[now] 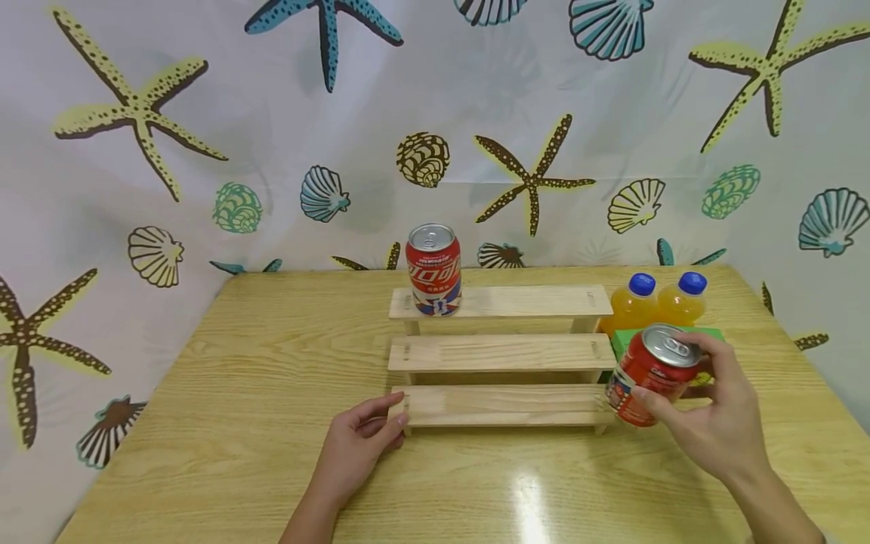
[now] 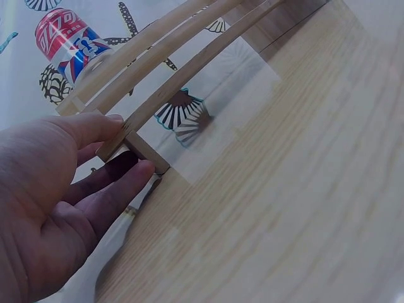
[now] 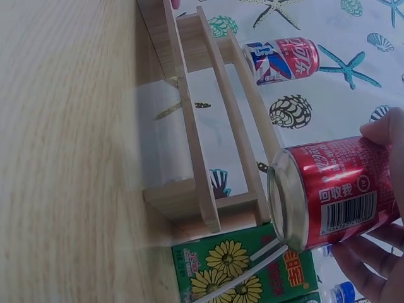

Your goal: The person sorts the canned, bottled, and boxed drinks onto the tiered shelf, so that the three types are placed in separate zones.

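A three-tier wooden shelf rack [image 1: 499, 353] stands on the table. My left hand [image 1: 356, 446] grips the left end of its lowest tier, with fingers on the plank and the thumb at its front edge. On the top tier's left end stands a red soda can [image 1: 435, 279] upright. My right hand [image 1: 720, 412] holds a second red soda can [image 1: 652, 381], tilted, near the right end of the rack. In the right wrist view this held can [image 3: 341, 189] shows its barcode and metal base, with the thumb on one side and fingers on the other.
Two orange drink bottles [image 1: 682, 302] with blue caps stand right of the rack. A green carton [image 3: 243, 265] with yellow flowers and straws is in front of them, partly hidden by the held can. A shell-patterned cloth [image 1: 367, 113] hangs behind the table [image 1: 285, 340].
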The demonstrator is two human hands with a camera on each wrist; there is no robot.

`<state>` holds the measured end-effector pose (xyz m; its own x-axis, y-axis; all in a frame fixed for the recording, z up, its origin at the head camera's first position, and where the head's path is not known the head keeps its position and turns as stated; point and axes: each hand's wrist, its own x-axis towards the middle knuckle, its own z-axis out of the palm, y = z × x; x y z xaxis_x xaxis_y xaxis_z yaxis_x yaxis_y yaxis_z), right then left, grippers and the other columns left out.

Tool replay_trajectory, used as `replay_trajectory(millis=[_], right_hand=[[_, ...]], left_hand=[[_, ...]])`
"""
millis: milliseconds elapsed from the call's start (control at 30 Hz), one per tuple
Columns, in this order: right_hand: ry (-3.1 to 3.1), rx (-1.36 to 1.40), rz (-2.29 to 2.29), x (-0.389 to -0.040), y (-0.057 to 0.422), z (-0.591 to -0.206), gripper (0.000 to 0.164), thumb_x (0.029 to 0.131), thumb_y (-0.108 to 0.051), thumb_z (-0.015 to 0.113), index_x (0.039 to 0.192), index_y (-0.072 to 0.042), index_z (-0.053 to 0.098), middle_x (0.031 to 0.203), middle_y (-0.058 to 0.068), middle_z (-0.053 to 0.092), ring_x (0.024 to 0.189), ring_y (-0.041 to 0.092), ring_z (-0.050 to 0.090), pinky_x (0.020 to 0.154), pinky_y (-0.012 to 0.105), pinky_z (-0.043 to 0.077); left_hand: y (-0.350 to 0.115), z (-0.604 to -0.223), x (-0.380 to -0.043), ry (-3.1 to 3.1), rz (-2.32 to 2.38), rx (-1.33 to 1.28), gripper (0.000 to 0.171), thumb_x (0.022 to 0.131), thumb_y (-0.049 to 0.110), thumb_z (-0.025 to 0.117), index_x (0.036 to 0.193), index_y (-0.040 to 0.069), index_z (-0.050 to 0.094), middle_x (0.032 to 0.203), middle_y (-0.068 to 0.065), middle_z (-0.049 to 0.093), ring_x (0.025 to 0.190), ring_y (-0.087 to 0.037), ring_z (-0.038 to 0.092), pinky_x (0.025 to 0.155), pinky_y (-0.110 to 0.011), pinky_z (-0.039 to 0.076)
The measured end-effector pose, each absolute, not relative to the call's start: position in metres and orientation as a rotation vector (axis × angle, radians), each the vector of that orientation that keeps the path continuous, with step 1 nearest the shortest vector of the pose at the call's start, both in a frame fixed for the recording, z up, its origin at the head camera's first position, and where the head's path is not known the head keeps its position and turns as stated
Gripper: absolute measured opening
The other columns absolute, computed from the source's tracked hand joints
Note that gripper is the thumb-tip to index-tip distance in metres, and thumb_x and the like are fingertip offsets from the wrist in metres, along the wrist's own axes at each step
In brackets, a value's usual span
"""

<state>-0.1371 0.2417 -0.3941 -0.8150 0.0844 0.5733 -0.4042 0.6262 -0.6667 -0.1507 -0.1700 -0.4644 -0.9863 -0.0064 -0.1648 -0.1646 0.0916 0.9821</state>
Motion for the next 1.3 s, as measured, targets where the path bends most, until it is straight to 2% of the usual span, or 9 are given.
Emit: replay_trajectory(millis=[600,833,1100,1200,1300], right_hand=[[-2.273,0.237,1.186,-0.148,0.224,-0.381,0.078,0.069,0.005,0.086,0.138,-0.006,0.050,0.117,-0.022,0.050,0.093,0.003,0.052,0.064,0.008,0.049],[-2.274,0.234,1.217,-0.154,0.217,-0.374,0.075,0.070,0.002,0.087,0.135,-0.007,0.051,0.116,-0.018,0.052,0.091,0.007,0.053,0.060,0.010,0.051],[-2.262,0.236,1.227,-0.160,0.212,-0.371,0.075,0.070,0.001,0.087,0.135,-0.007,0.051,0.117,-0.020,0.053,0.091,0.007,0.054,0.060,0.009,0.052],[-2.261,0.237,1.227,-0.161,0.209,-0.370,0.074,0.070,0.001,0.087,0.135,-0.008,0.052,0.117,-0.018,0.054,0.091,0.007,0.054,0.060,0.009,0.052],[-2.268,0.233,1.216,-0.163,0.207,-0.368,0.074,0.072,-0.001,0.087,0.136,-0.009,0.051,0.118,-0.009,0.056,0.091,0.006,0.053,0.060,0.009,0.052]], left_hand=[[-0.169,-0.463,-0.149,2.255,2.021,-0.168,0.038,0.089,0.013,0.076,0.127,0.011,0.069,0.113,-0.013,0.066,0.090,-0.019,0.072,0.078,-0.027,0.064],[-0.168,-0.462,-0.148,2.256,2.029,-0.169,0.037,0.090,0.012,0.076,0.126,0.011,0.070,0.112,-0.013,0.067,0.089,-0.019,0.072,0.077,-0.026,0.064],[-0.169,-0.461,-0.147,2.289,2.016,-0.150,0.036,0.089,0.012,0.076,0.125,0.011,0.070,0.112,-0.012,0.068,0.085,-0.018,0.071,0.075,-0.026,0.064],[-0.169,-0.463,-0.148,2.294,2.011,-0.147,0.036,0.089,0.012,0.076,0.125,0.011,0.070,0.111,-0.012,0.069,0.085,-0.019,0.071,0.075,-0.026,0.064],[-0.170,-0.464,-0.148,2.297,2.005,-0.157,0.035,0.089,0.012,0.076,0.124,0.013,0.071,0.111,-0.011,0.069,0.085,-0.019,0.072,0.075,-0.026,0.064]])
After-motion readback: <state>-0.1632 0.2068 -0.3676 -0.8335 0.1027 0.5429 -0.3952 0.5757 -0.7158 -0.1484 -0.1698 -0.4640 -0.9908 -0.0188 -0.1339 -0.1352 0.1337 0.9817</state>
